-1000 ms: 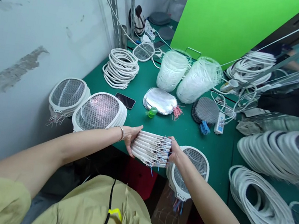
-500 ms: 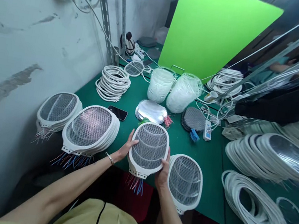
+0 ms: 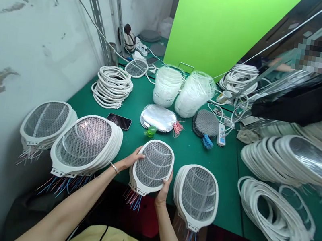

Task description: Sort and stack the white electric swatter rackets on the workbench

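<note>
A small stack of electric fly swatter heads, white oval frames with metal mesh, is gripped from both sides at the table's front edge. My left hand closes on its left rim, thumb on top of the frame. On the lower right rim my right hand is closed, thumb also on top. Red and blue wires hang from the stack's near end. Just right of it lies another stack of swatter heads, apart from my right hand. To the left is a taller stack of swatter heads.
Farther left sits another swatter-head stack by the wall. Behind are a phone, white frames, silver mesh sheets, dark mesh sheets and clear plastic rings. White frames lie at right.
The held stack and both hands have shifted left, away from the right-hand stack, which shows more fully. The view has turned slightly. A small green object behind the held stack is now uncovered.
</note>
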Demonstrator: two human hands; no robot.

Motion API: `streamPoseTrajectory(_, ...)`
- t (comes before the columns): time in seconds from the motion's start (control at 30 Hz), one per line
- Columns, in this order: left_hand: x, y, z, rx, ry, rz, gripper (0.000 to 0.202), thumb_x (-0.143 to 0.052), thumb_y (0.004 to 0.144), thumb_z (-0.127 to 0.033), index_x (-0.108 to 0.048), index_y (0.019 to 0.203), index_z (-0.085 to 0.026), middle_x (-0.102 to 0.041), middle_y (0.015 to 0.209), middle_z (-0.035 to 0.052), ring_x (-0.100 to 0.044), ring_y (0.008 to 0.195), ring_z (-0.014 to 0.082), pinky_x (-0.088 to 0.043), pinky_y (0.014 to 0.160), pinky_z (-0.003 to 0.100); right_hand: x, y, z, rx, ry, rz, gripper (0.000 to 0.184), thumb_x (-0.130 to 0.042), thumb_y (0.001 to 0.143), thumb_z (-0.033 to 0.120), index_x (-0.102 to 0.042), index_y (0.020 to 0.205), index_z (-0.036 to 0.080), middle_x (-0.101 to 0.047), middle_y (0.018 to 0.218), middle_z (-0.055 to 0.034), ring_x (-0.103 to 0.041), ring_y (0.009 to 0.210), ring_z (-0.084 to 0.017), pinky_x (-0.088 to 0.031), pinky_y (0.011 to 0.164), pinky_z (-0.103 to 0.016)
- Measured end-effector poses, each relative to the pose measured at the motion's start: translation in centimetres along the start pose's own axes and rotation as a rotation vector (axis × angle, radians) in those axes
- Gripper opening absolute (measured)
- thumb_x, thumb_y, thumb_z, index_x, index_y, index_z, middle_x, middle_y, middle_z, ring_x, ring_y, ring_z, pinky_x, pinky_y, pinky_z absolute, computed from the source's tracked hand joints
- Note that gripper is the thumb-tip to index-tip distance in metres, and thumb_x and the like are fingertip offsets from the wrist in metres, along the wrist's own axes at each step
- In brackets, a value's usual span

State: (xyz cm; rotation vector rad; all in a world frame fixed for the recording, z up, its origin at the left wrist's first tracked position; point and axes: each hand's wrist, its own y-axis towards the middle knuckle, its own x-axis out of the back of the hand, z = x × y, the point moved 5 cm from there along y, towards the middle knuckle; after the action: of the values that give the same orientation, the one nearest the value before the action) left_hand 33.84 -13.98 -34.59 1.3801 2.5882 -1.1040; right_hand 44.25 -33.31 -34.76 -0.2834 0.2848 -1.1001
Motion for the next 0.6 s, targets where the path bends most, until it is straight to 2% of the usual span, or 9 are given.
streamPoseTrajectory(0.1, -0.2, -0.3, -0.7, 0.043, 0.047, 0.014, 0.079, -0.061, 0.085, -0.038, -0.024, 0.153, -0.021, -0.044, 0.147, 0.0141, -0.049, 0.128, 0.0314, -0.039, 0.107, 0.045, 0.2, -0.4, 0.2, -0.001, -0.074, -0.02, 0.069, -0.044, 0.086, 0.044, -0.028, 0.152, 0.03, -0.027, 0.159, -0.0026, -0.032, 0.143, -0.023, -0.034, 0.113, -0.036)
streamPoseTrajectory(0.17, -0.3, -0.5, -1.1, 0.062, 0.072, 0.018, 0.081, -0.06, 0.084, -0.038, -0.022, 0.154, -0.022, -0.044, 0.147, 0.013, -0.049, 0.128, 0.0314, -0.04, 0.106, 0.041, 0.4, -0.1, 1.1, -0.012, -0.151, -0.028, 0.066, -0.042, 0.091, 0.047, -0.026, 0.153, 0.027, -0.024, 0.16, -0.0065, -0.032, 0.142, -0.028, -0.035, 0.112, -0.043)
streamPoseTrajectory(0.27, -0.4, -0.7, -1.6, 0.086, 0.112, 0.008, 0.081, -0.058, 0.083, -0.038, -0.023, 0.154, -0.022, -0.046, 0.147, 0.0111, -0.051, 0.126, 0.0325, -0.043, 0.103, 0.04, 0.2, 2.8, 4.1, 0.002, -0.315, -0.046, 0.063, -0.046, 0.096, 0.051, -0.032, 0.15, 0.021, -0.02, 0.16, -0.0115, -0.021, 0.145, -0.034, -0.017, 0.117, -0.059)
streamPoseTrajectory(0.3, -0.4, -0.8, -1.7, 0.092, 0.127, 0.004, 0.08, -0.058, 0.083, -0.038, -0.024, 0.154, -0.023, -0.047, 0.147, 0.0104, -0.052, 0.125, 0.0329, -0.044, 0.102, 0.041, -0.2, 4.6, 5.3, 0.02, -0.376, -0.039, 0.06, -0.049, 0.095, 0.051, -0.036, 0.147, 0.022, -0.02, 0.161, -0.0107, -0.016, 0.146, -0.034, -0.01, 0.117, -0.061)
streamPoseTrajectory(0.33, -0.4, -0.8, -1.8, 0.097, 0.144, -0.002, 0.079, -0.057, 0.083, -0.038, -0.026, 0.153, -0.024, -0.048, 0.146, 0.0096, -0.053, 0.124, 0.0331, -0.045, 0.101, 0.042, -1.0, 6.6, 6.6, 0.037, -0.431, -0.006, 0.056, -0.052, 0.095, 0.049, -0.042, 0.143, 0.022, -0.022, 0.16, -0.01, -0.016, 0.146, -0.034, -0.009, 0.117, -0.061)
streamPoseTrajectory(0.4, -0.5, -1.0, -2.1, 0.098, 0.181, -0.015, 0.075, -0.056, 0.084, -0.038, -0.029, 0.152, -0.025, -0.051, 0.144, 0.0075, -0.054, 0.122, 0.0328, -0.045, 0.101, 0.042, -3.1, 10.7, 8.5, 0.053, -0.519, 0.135, 0.046, -0.056, 0.095, 0.045, -0.053, 0.133, 0.02, -0.038, 0.152, -0.0097, -0.029, 0.141, -0.032, -0.018, 0.116, -0.06)
streamPoseTrajectory(0.47, -0.6, -1.1, -2.3, 0.092, 0.224, -0.033, 0.071, -0.053, 0.085, -0.037, -0.032, 0.151, -0.026, -0.053, 0.143, 0.0061, -0.055, 0.122, 0.0314, -0.046, 0.1, 0.042, -5.1, 13.9, 9.3, 0.032, -0.592, 0.265, 0.04, -0.058, 0.094, 0.044, -0.058, 0.127, 0.02, -0.048, 0.143, -0.01, -0.043, 0.132, -0.029, -0.03, 0.111, -0.057)
streamPoseTrajectory(0.53, -0.6, -1.1, -2.6, 0.084, 0.271, -0.055, 0.066, -0.052, 0.087, -0.036, -0.034, 0.15, -0.025, -0.055, 0.142, 0.0071, -0.057, 0.12, 0.0295, -0.047, 0.1, 0.042, -6.4, 15.5, 9.0, -0.016, -0.655, 0.375, 0.037, -0.059, 0.094, 0.043, -0.061, 0.12, 0.018, -0.057, 0.132, -0.0097, -0.054, 0.121, -0.026, -0.04, 0.105, -0.053)
streamPoseTrajectory(0.6, -0.3, -0.9, -2.8, 0.073, 0.33, -0.1, 0.062, -0.052, 0.09, -0.037, -0.038, 0.148, -0.023, -0.056, 0.14, 0.0101, -0.059, 0.119, 0.0283, -0.046, 0.1, 0.045, -6.8, 15.7, 8.1, -0.066, -0.712, 0.457, 0.036, -0.059, 0.094, 0.045, -0.064, 0.114, 0.016, -0.063, 0.121, -0.0085, -0.06, 0.11, -0.024, -0.046, 0.099, -0.049)
